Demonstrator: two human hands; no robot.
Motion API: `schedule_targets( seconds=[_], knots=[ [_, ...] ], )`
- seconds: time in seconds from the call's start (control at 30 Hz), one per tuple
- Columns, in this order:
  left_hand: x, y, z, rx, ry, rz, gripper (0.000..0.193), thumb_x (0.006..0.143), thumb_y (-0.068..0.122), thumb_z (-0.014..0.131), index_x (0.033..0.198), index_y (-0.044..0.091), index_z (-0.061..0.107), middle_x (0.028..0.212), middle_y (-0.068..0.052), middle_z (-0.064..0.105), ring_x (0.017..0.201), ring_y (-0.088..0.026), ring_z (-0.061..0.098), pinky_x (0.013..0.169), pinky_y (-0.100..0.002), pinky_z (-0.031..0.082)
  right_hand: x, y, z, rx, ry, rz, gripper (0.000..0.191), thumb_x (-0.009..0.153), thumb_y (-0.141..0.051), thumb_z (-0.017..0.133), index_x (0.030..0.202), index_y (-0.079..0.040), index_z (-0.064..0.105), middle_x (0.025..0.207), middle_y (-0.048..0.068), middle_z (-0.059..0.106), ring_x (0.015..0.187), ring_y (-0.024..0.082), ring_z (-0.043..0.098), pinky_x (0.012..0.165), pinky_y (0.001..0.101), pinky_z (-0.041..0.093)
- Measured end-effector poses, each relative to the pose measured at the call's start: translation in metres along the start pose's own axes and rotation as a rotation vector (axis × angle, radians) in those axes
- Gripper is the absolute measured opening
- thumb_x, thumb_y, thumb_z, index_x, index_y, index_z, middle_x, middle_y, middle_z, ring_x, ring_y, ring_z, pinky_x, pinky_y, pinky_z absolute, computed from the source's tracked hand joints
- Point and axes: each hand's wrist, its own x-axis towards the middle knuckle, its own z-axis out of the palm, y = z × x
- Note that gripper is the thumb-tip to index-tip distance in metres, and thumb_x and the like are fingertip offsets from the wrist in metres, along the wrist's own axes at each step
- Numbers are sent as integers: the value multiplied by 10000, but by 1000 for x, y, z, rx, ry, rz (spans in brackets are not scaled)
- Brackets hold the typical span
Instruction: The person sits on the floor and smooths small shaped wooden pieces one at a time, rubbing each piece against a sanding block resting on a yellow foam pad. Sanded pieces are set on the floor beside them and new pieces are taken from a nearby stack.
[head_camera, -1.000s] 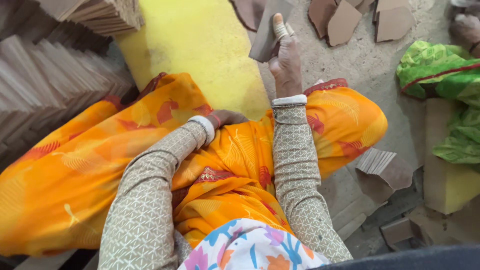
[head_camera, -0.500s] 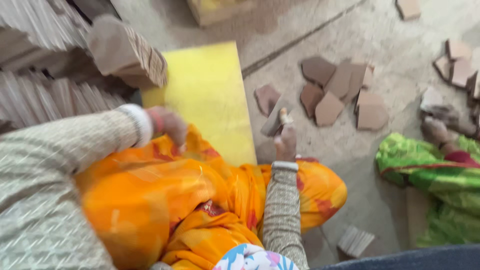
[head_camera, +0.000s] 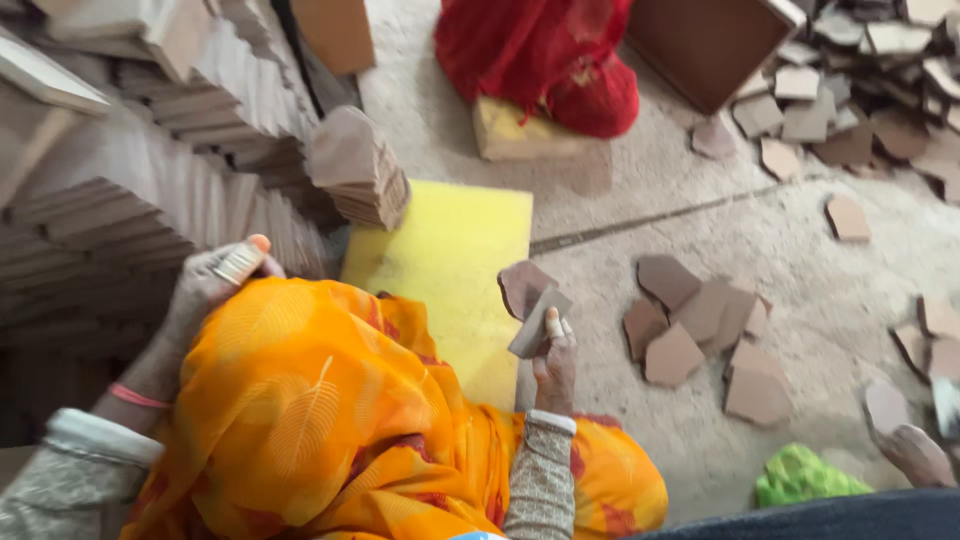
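My right hand (head_camera: 556, 352) is raised above the floor (head_camera: 800, 250), its grip closed on a flat brown piece (head_camera: 538, 320) pinched at its lower end. A second, rounder brown piece (head_camera: 524, 285) shows just behind it; I cannot tell whether my fingers hold both or only the front one. The pieces sit above the right edge of the yellow pad (head_camera: 445, 260) lying on the floor.

My left hand (head_camera: 215, 285) rests at the foot of the stacked pieces (head_camera: 180, 200) on my left, its grip curled around something pale, partly hidden. I cannot tell what that is.

Risks, as I judge them:
- The pinch on the raised piece is narrow and low. A slip would drop it on bare floor rather than the pad, and it could chip.
- If both pieces are in one pinch, the rear one may slide free.
- The leaning bundle (head_camera: 360, 165) at the pad's far left corner stands tilted. A knock from my left arm could topple it onto the pad.
- The orange cloth (head_camera: 300, 420) over my lap lies close to both hands and could snag a piece.

Containers: a brown box (head_camera: 700, 45) at the far right lies near the scattered pieces (head_camera: 700, 340); its contents are not visible. Loose pieces lie on the floor right of the pad. A red cloth bundle (head_camera: 540, 50) sits on a yellow block (head_camera: 510, 135) beyond the pad.
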Motion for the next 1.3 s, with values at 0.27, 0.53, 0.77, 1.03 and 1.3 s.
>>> schedule_targets(
  seconds=[0.27,0.53,0.77,1.03,1.3],
  knots=[
    [17,-47,27,17,270,147,578,1091,346,697,615,77,509,608,63,486,543,-53,378,467,-293,276,2,6,21,-75,41,84,188,976,-193,671,1089,-49,716,938,13,729,798,130,672,723,301,559],
    [4,-144,-30,1269,386,618,376,928,256,617,1274,154,724,790,-124,688,666,-350,677,584,-469,530,-6,0,28,-91,15,116,177,996,-208,676,1059,-43,700,927,26,719,789,142,669,713,322,559],
    [22,-175,-75,1410,-214,-71,357,845,487,649,1043,228,793,1092,-96,771,1013,-344,731,898,-511,578,-9,-1,30,-168,13,115,231,979,-198,682,1143,-38,711,984,19,733,823,128,687,734,306,573],
    [172,-24,107,1352,-579,421,353,896,441,606,937,118,742,888,-160,752,867,-369,731,788,-513,576,-28,-15,8,-274,-53,119,222,1011,-159,685,1160,5,708,1017,38,730,851,136,688,751,306,573],
    [115,-211,59,1240,-729,142,665,771,576,661,1261,137,564,1017,-211,723,928,-390,710,812,-502,567,-88,-29,-6,-208,83,-36,226,1000,-146,643,1155,-3,726,993,33,739,848,134,702,767,315,585]
  ],
)
